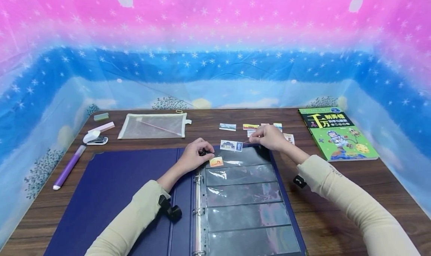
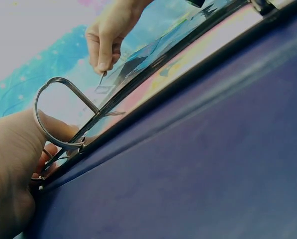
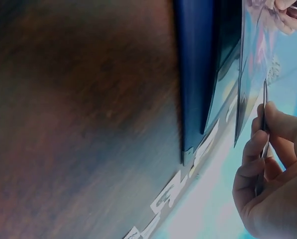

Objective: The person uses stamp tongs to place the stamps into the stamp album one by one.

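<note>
A dark blue ring binder [image 1: 134,196] lies spread out, with a black pocket page [image 1: 245,213] on its right side. My left hand [image 1: 196,154] pinches the page's top inner corner beside a metal ring [image 2: 63,82]. An orange-and-yellow stamp [image 1: 216,161] is at the top left of the page, near the left thumb. Over the page's top edge, my right hand [image 1: 269,137] grips slim metal tweezers [image 3: 265,112]. A blue-and-white stamp [image 1: 231,145] is at their tips; whether they pinch it is too small to tell.
Several stamps [image 1: 228,127] lie behind the binder, some partly hidden by the right hand. A green book [image 1: 343,140] sits to the right. At the left are a mesh zip pouch [image 1: 151,127], a purple marker [image 1: 69,168], a small white stapler [image 1: 95,138] and two eraser-like blocks [image 1: 101,127].
</note>
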Tool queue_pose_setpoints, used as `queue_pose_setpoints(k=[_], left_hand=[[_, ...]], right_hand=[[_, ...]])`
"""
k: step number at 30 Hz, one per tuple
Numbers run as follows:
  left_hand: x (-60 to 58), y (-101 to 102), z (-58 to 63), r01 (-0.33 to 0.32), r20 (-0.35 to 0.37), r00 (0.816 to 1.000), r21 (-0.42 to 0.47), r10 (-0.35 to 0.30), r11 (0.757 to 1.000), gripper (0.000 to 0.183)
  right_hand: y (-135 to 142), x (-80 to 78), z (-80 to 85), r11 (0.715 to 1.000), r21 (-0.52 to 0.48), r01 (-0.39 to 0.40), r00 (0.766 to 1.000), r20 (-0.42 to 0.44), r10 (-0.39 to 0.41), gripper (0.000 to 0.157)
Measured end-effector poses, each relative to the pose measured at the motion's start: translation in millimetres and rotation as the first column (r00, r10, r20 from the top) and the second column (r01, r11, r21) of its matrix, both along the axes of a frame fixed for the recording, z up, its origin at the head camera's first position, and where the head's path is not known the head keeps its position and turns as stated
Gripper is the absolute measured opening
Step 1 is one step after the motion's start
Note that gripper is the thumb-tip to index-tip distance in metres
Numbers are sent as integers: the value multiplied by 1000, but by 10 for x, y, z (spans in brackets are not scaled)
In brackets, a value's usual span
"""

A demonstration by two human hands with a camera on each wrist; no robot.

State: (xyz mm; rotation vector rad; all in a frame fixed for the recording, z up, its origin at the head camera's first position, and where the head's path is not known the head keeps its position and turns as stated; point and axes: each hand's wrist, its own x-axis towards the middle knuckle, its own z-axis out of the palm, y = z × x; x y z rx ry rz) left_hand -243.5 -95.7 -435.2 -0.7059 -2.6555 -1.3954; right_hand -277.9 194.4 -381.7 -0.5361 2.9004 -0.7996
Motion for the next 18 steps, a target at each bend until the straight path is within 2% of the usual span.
queue_pose_setpoints(k=[13, 18], left_hand=[[0, 2, 5, 4, -18, 1000, -15, -5, 1000, 6], [11, 1, 17, 0, 3, 1000, -9, 0, 1000, 6]], right_hand=[[114, 11, -11, 985, 17, -170, 985, -27, 170, 11], [128, 1, -32, 975, 9, -223, 975, -7, 223, 12]])
